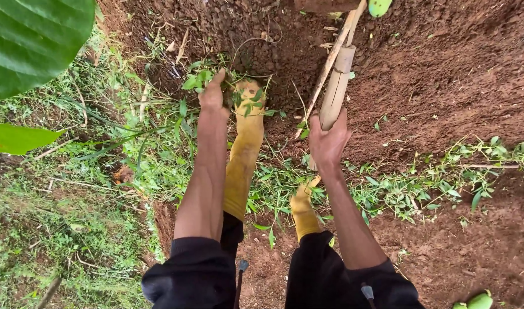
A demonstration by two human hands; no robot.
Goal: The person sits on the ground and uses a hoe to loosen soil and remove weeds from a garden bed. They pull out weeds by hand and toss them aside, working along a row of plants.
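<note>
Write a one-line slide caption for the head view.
Left hand grips leafy green weeds beside a yellow boot, while the right hand holds a wooden handle over red-brown soil.

No packages, labels, signs or screens show anywhere in this view.

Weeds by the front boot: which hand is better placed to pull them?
Probably the left. The left hand is already down among the weeds beside the yellow boot, while the right hand is wrapped around the wooden handle.
</note>
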